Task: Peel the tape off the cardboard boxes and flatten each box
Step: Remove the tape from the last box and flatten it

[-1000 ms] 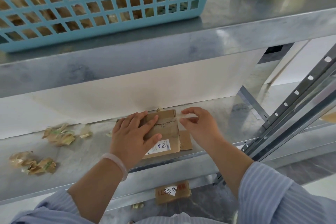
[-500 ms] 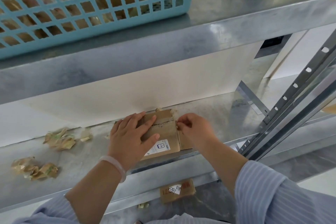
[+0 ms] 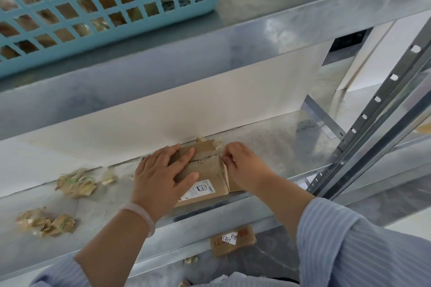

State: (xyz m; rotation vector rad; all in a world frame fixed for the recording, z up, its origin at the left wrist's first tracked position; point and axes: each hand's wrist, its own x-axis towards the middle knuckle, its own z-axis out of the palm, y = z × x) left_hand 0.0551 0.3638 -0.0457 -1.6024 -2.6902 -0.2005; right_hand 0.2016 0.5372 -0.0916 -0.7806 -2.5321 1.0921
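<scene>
Cardboard box on galv. metal shelf, pinned under left hand, right hand at its right edge. L→R: tape wads well left of left hand, crumpled, glossy, brownish; prob. discards. Left hand flat, fingers straight + spread on box top, pressing down: anchor so box won't slide w/ peel pull. Box small, squat, matte brown, top seam scuffed, white label just below the thumb. Right hand fingers curled, look to pinch tape strand at box's far right corner; thin, translucent, stringy. Peel step; box not flat yet.
</scene>
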